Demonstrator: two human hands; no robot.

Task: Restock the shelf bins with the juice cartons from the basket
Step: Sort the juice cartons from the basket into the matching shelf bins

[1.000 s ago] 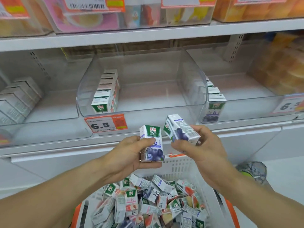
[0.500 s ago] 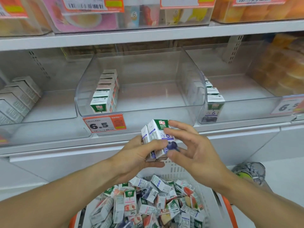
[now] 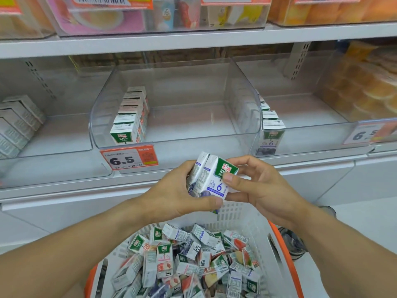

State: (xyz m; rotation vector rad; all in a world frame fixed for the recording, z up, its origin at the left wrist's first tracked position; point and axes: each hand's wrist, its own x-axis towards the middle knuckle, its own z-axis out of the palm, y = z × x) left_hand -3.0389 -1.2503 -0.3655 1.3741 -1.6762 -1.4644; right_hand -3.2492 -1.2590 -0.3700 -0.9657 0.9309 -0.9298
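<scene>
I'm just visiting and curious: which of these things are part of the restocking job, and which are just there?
Part of the job:
- blueberry cartons, held by left hand and right hand
- basket of cartons
- right bin, middle bin

Just there:
- price tag
- orange cups

Middle bin point(image 3: 242, 100): open floor right of carton row point(image 3: 131, 117) along left wall. Right bin point(image 3: 322, 127): cartons point(image 3: 271, 134) only at left wall; rest free. Upper shelf point(image 3: 193, 39) limits overhead entry.
</scene>
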